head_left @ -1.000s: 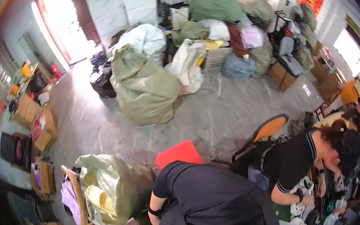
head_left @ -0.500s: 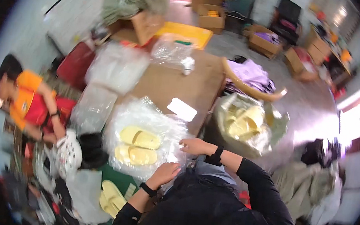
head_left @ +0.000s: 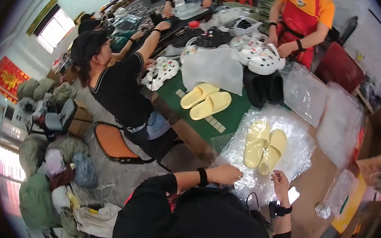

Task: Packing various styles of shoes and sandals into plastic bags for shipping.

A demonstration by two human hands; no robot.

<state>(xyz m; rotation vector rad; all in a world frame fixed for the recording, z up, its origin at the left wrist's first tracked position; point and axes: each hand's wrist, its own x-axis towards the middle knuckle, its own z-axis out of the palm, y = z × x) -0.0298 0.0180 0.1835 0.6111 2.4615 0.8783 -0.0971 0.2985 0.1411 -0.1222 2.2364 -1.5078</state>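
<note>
Since the earlier frame, both hands are resting in new places along the near edge of a crinkled clear plastic bag (head_left: 266,170) enclosing a pair of smooth pale yellow foam slides (head_left: 265,147). Left hand (head_left: 225,174) is lying curled on the film; right hand (head_left: 281,184) is pinching it between its fingers. Slides are lying side by side on the brown table (head_left: 313,191), long axes pointing away from the person.
</note>
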